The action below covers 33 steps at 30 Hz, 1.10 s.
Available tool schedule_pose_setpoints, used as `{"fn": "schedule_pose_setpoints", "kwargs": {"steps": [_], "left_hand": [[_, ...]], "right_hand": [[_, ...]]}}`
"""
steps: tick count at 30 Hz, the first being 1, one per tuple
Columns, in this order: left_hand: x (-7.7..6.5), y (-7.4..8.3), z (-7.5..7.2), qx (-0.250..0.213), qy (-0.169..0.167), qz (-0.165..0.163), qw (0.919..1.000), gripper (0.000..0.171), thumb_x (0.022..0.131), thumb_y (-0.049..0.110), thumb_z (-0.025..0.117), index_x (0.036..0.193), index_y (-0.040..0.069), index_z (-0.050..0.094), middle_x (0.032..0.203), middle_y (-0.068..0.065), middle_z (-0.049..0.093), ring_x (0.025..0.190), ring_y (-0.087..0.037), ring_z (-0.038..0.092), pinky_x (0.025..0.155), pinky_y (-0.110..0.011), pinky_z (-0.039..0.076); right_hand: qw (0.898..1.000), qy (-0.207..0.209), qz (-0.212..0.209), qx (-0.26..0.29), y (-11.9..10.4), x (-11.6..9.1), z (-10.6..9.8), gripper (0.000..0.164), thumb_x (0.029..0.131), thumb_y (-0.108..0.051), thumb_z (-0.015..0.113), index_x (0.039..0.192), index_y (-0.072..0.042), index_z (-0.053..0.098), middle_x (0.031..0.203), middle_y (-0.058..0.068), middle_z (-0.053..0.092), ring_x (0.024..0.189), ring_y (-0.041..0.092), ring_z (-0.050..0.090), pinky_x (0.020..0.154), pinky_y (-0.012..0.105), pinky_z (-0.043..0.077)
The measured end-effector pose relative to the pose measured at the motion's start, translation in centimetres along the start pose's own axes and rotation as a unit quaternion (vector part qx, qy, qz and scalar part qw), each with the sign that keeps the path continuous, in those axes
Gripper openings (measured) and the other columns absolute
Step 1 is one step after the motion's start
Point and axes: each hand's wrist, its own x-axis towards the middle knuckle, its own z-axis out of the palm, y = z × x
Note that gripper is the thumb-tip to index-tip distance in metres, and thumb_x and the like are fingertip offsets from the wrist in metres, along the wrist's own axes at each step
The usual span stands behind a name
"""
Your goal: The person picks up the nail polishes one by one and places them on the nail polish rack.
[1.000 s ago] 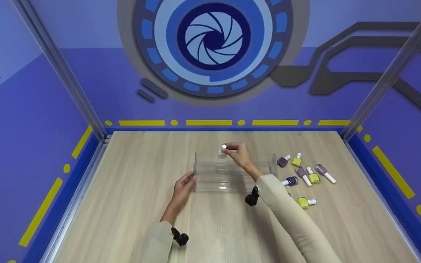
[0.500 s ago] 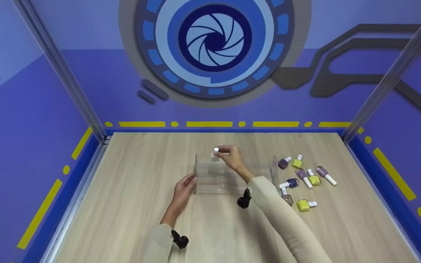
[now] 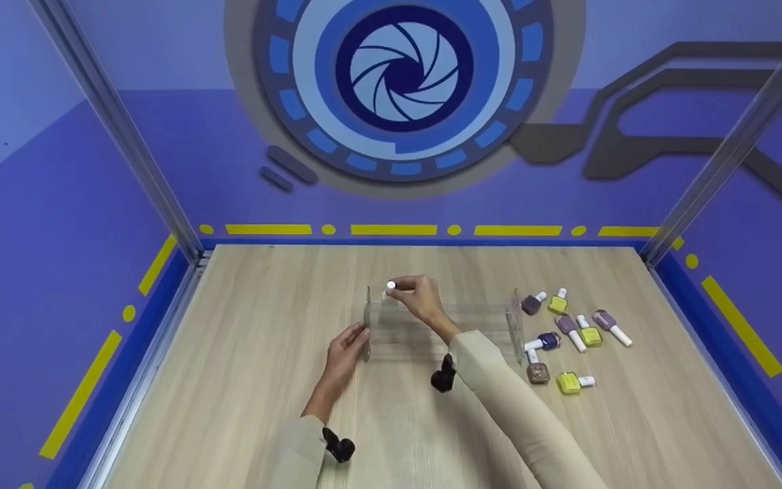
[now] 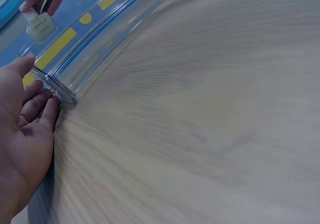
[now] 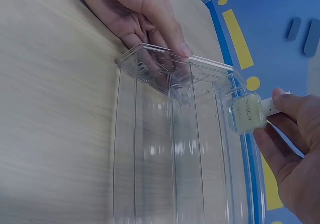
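A clear plastic tiered rack (image 3: 425,352) stands on the table, its steps showing as long see-through ledges (image 5: 155,149) in the right wrist view. At its left end panel, my left hand (image 3: 345,350) holds the side, thumb on the edge and fingers along the outer face. My right hand (image 3: 421,299) pinches a nail polish bottle (image 5: 248,115) by its white cap. This bottle is pale yellowish, with lettering on its front. It is at the rack's back top ledge near the left end, overlapping it in the right wrist view.
Several nail polish bottles lie right of the rack: yellow (image 3: 569,383), glittery brown (image 3: 537,372), dark blue (image 3: 549,340), dark purple (image 3: 532,305) and mauve (image 3: 605,319) among them. Purple-blue walls and metal posts (image 3: 119,129) border the wooden table (image 3: 248,326).
My right hand has moved left along the rack and slightly lower, carrying the pale bottle toward the left end. The brown bottle has come out from behind my right sleeve. My left hand stays put.
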Motion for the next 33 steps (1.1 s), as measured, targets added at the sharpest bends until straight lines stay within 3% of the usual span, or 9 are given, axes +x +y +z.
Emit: {"fn": "schedule_pose_setpoints", "kwargs": {"steps": [9, 16, 22, 28, 33], "left_hand": [[0.2, -0.1, 0.5, 0.024, 0.007, 0.016, 0.9996, 0.057, 0.104, 0.035, 0.060, 0.148, 0.001, 0.049, 0.151, -0.020, 0.053, 0.140, -0.031, 0.052, 0.119, -0.043, 0.045], [0.0, -0.1, 0.8, 0.040, 0.012, 0.020, 0.9989, 0.058, 0.104, 0.038, 0.059, 0.148, 0.001, 0.049, 0.151, -0.020, 0.053, 0.141, -0.033, 0.050, 0.120, -0.044, 0.043], [0.0, 0.0, 0.8, 0.042, 0.013, 0.022, 0.9988, 0.056, 0.105, 0.035, 0.057, 0.148, 0.001, 0.049, 0.150, -0.020, 0.053, 0.141, -0.033, 0.050, 0.120, -0.044, 0.043], [0.0, -0.2, 0.3, 0.029, 0.013, 0.019, 0.9993, 0.053, 0.105, 0.033, 0.059, 0.147, 0.001, 0.050, 0.150, -0.020, 0.054, 0.141, -0.031, 0.051, 0.119, -0.041, 0.044], [-0.1, -0.5, -0.1, 0.029, 0.004, 0.025, 0.9992, 0.055, 0.105, 0.035, 0.058, 0.148, 0.001, 0.049, 0.150, -0.020, 0.053, 0.142, -0.032, 0.049, 0.120, -0.040, 0.043]], "right_hand": [[1.000, -0.003, 0.010, -0.011, -0.1, -0.4, 0.1, 0.019, 0.091, -0.009, 0.076, 0.107, 0.001, 0.078, 0.104, 0.016, 0.079, 0.102, 0.031, 0.075, 0.091, 0.044, 0.062], [1.000, -0.012, -0.008, -0.021, 0.0, -0.5, -0.1, 0.017, 0.090, -0.008, 0.076, 0.105, 0.001, 0.078, 0.104, 0.017, 0.079, 0.101, 0.033, 0.075, 0.088, 0.047, 0.063], [0.999, -0.028, -0.003, -0.017, -0.4, -0.7, -0.8, 0.022, 0.091, -0.006, 0.075, 0.111, 0.003, 0.075, 0.108, 0.018, 0.078, 0.103, 0.033, 0.074, 0.090, 0.046, 0.062], [1.000, -0.027, -0.004, -0.006, -0.6, -0.7, -2.9, 0.025, 0.091, 0.001, 0.073, 0.115, 0.005, 0.073, 0.109, 0.022, 0.076, 0.104, 0.037, 0.073, 0.089, 0.045, 0.063], [1.000, 0.008, -0.002, 0.001, 0.4, -0.8, -6.1, 0.024, 0.091, 0.006, 0.070, 0.113, 0.013, 0.070, 0.108, 0.028, 0.074, 0.103, 0.042, 0.072, 0.090, 0.046, 0.063]]}}
